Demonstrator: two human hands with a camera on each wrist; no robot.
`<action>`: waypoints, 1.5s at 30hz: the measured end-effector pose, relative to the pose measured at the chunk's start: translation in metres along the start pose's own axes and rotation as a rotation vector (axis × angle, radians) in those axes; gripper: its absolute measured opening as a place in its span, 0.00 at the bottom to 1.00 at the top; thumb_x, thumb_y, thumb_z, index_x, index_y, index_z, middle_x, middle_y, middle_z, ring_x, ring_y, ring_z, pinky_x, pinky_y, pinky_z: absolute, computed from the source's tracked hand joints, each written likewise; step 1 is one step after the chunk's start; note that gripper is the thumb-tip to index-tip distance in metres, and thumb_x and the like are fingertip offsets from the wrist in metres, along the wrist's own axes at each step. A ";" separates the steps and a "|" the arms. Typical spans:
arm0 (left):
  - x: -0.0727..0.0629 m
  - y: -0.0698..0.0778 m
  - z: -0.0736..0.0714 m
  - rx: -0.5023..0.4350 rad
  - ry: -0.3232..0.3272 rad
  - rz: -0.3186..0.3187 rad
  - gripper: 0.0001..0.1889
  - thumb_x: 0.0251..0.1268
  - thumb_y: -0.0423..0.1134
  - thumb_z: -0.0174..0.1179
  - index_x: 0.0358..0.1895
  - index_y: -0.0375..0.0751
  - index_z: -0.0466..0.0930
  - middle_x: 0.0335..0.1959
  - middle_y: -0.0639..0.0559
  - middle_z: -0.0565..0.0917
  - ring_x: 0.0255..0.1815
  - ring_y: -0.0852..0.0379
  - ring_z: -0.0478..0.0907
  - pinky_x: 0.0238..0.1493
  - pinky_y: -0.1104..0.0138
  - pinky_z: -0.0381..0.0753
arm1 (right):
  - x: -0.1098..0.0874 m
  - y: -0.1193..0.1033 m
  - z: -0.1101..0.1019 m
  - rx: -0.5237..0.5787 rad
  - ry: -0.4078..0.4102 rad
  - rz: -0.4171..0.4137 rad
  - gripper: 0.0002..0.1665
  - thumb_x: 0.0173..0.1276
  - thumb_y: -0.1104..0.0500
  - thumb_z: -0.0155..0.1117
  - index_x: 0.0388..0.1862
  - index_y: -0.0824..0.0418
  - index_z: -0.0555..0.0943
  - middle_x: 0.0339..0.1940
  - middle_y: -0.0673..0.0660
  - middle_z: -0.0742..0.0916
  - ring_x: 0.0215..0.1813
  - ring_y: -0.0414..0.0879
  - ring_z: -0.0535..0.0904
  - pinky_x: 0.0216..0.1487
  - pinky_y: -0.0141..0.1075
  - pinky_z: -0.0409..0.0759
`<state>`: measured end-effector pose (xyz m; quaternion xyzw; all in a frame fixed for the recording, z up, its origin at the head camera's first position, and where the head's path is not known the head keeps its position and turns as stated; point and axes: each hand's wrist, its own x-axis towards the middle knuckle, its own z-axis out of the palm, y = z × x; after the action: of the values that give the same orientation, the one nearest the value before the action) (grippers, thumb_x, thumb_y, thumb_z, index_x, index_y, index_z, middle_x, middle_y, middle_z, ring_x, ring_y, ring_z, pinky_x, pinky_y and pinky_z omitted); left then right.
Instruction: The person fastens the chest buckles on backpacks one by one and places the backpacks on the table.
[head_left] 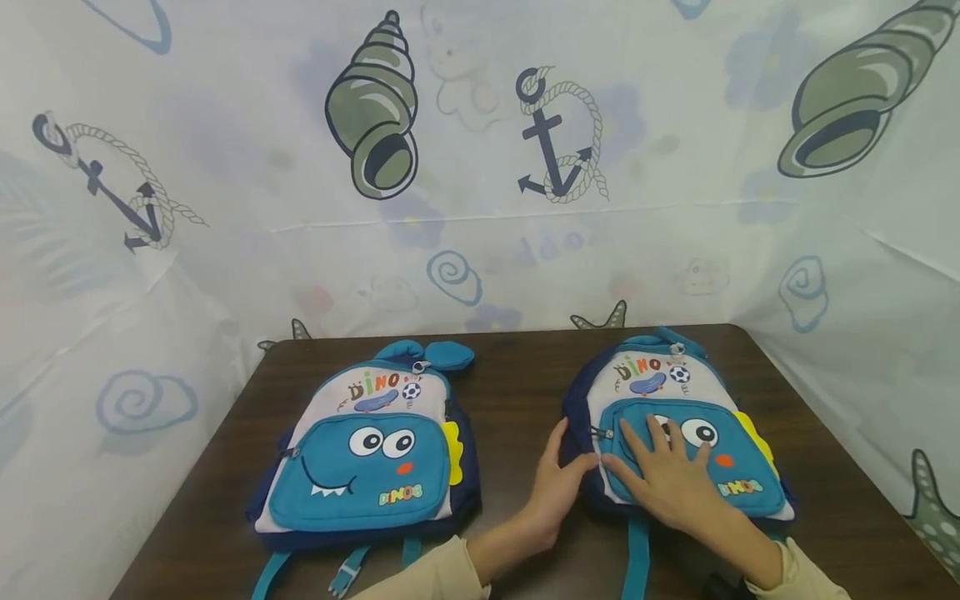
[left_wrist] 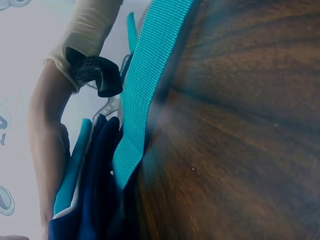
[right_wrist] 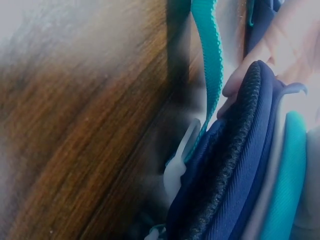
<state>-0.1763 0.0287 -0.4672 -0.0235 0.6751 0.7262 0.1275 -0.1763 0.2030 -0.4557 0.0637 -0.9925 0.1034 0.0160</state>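
A blue and white dinosaur-face backpack point(head_left: 701, 400) lies front up on the right half of the table. My right hand point(head_left: 671, 479) rests on its teal front pocket, fingers spread flat over part of the printed eyes. Along the bag's left side, near the small pocket zipper pull, is my left hand point(head_left: 553, 492); its thumb and fingers are extended and touch the edge. In the right wrist view, fingertips point(right_wrist: 235, 85) meet the navy side of the bag point(right_wrist: 240, 160). A teal strap point(left_wrist: 145, 85) crosses the left wrist view, beside the layered bag edge.
A matching backpack point(head_left: 360, 467) lies on the left half of the dark wooden table point(head_left: 517, 392), its buckle point(head_left: 347, 575) and straps toward the near edge. White cloth point(head_left: 480, 167) printed with shells and anchors hangs behind and at both sides.
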 end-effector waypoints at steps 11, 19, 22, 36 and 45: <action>-0.011 0.001 0.004 0.144 -0.046 0.207 0.38 0.68 0.48 0.60 0.79 0.60 0.53 0.79 0.45 0.56 0.80 0.39 0.52 0.73 0.34 0.51 | -0.003 0.001 -0.011 0.081 -0.064 -0.015 0.46 0.74 0.27 0.39 0.77 0.58 0.65 0.75 0.74 0.65 0.74 0.79 0.54 0.59 0.85 0.45; -0.012 0.008 0.008 0.166 -0.075 0.304 0.36 0.69 0.49 0.58 0.78 0.62 0.54 0.78 0.51 0.58 0.79 0.43 0.54 0.74 0.35 0.53 | -0.004 0.003 -0.023 0.137 -0.092 -0.019 0.46 0.76 0.29 0.37 0.78 0.59 0.62 0.76 0.75 0.62 0.75 0.80 0.51 0.59 0.85 0.43; -0.013 0.009 0.008 0.165 -0.091 0.340 0.36 0.70 0.48 0.57 0.78 0.60 0.53 0.78 0.52 0.58 0.79 0.45 0.55 0.74 0.37 0.54 | -0.006 0.002 -0.024 0.164 -0.103 -0.017 0.46 0.77 0.29 0.37 0.79 0.59 0.60 0.77 0.75 0.60 0.75 0.80 0.49 0.60 0.84 0.42; -0.021 0.027 0.007 0.225 -0.135 0.531 0.38 0.69 0.49 0.57 0.79 0.67 0.49 0.80 0.58 0.52 0.80 0.48 0.50 0.73 0.36 0.54 | -0.010 -0.002 -0.043 0.376 -0.127 -0.015 0.43 0.80 0.34 0.33 0.81 0.59 0.53 0.79 0.74 0.55 0.77 0.78 0.45 0.61 0.83 0.37; -0.024 0.050 0.010 0.260 -0.185 0.710 0.41 0.68 0.43 0.56 0.80 0.61 0.45 0.81 0.56 0.49 0.77 0.52 0.58 0.74 0.53 0.65 | -0.010 -0.005 -0.062 0.525 -0.146 -0.069 0.40 0.82 0.38 0.26 0.83 0.59 0.45 0.81 0.72 0.51 0.77 0.79 0.48 0.61 0.81 0.50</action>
<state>-0.1630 0.0322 -0.4125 0.2938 0.7133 0.6325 -0.0694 -0.1641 0.2119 -0.3943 0.1065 -0.9275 0.3516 -0.0693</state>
